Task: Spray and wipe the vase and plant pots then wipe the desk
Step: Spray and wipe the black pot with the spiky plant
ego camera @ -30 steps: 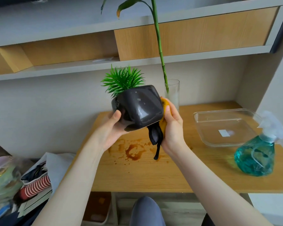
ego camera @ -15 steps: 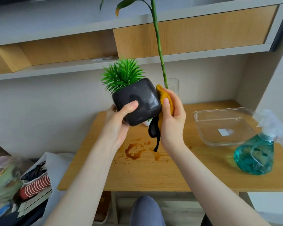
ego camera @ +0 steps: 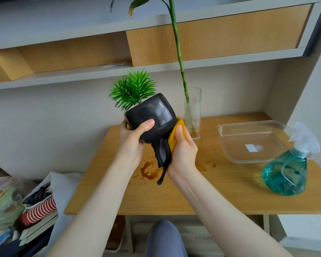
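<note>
- Left hand [ego camera: 132, 140] is wrapped around the near side of the black plant pot [ego camera: 152, 117], thumb laid across its front, so that the pot is held in the air above the desk [ego camera: 202, 191], tipped toward eleven o'clock with its green artificial plant [ego camera: 132, 90] pointing up and away.
- Right hand [ego camera: 183, 153] is closed on a yellow cloth [ego camera: 175, 138], which is pressed against the pot's lower right side; a black strip of the cloth hangs down beneath the pot.
- The step in hand is judged to be the wiping of this plant pot; the desk has not yet been wiped, since a brown spill stain [ego camera: 148, 170] is seen below the pot.
- A glass vase [ego camera: 193, 115] with a tall green stalk stands at one o'clock from the pot, just behind the right hand.
- A clear plastic tray [ego camera: 230, 143] lies at three o'clock, and a teal spray bottle [ego camera: 285, 175] stands at four o'clock, near the desk's right edge.
- For the next move, the pot would need to be turned in the left hand so that unwiped faces meet the cloth, then set down upright, away from the stain.
</note>
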